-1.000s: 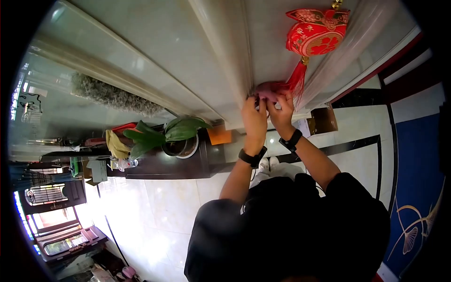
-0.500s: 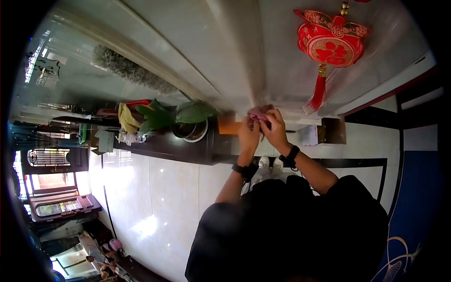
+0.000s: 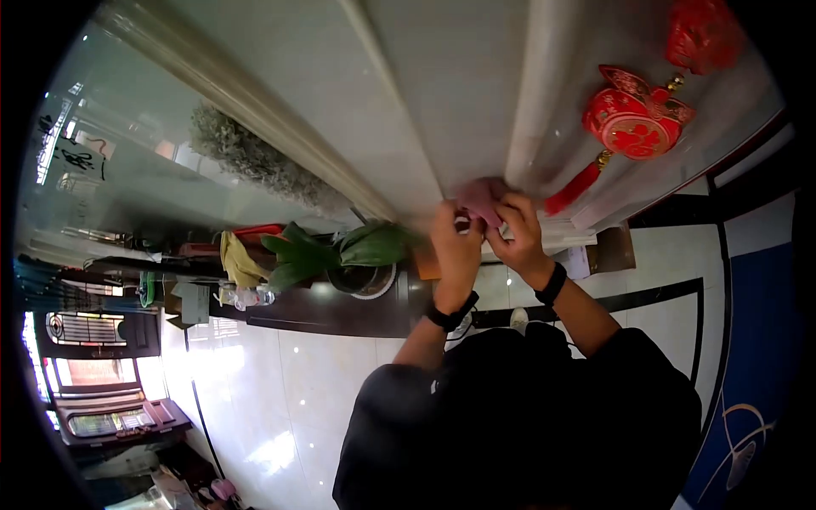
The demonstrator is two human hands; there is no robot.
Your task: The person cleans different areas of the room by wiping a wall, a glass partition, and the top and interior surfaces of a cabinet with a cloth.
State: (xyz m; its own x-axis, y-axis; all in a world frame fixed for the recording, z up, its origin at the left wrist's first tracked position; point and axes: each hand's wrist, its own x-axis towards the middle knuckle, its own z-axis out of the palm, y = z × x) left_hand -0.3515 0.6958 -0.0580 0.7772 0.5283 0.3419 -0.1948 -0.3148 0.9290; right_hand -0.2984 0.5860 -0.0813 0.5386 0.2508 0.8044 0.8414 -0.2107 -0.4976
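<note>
A crumpled mauve cloth [image 3: 480, 197] is held up in front of the pale, ribbed wall panel [image 3: 442, 93]. My left hand [image 3: 459, 255] grips its left side with bent fingers, and my right hand [image 3: 518, 236] pinches the right side. The two hands are close together, and a dark gap shows at my left fingers. Whether the cloth touches the panel I cannot tell. Black bands circle both wrists. To the right of the hands hangs a red ornament [image 3: 637, 123] with a red tassel [image 3: 571, 189].
Left of my hands, a potted plant [image 3: 365, 276] with broad leaves stands on a dark cabinet [image 3: 314, 310]. A yellow cloth [image 3: 242, 259] and a cardboard box [image 3: 614, 248] lie to either side. Below is a pale tiled floor [image 3: 255, 374]; a blue surface [image 3: 748, 340] is at the right.
The view has shifted, so the ornament and plant appear in different places. The cloth looks more spread out above my fingers, and both hands keep hold of it.
</note>
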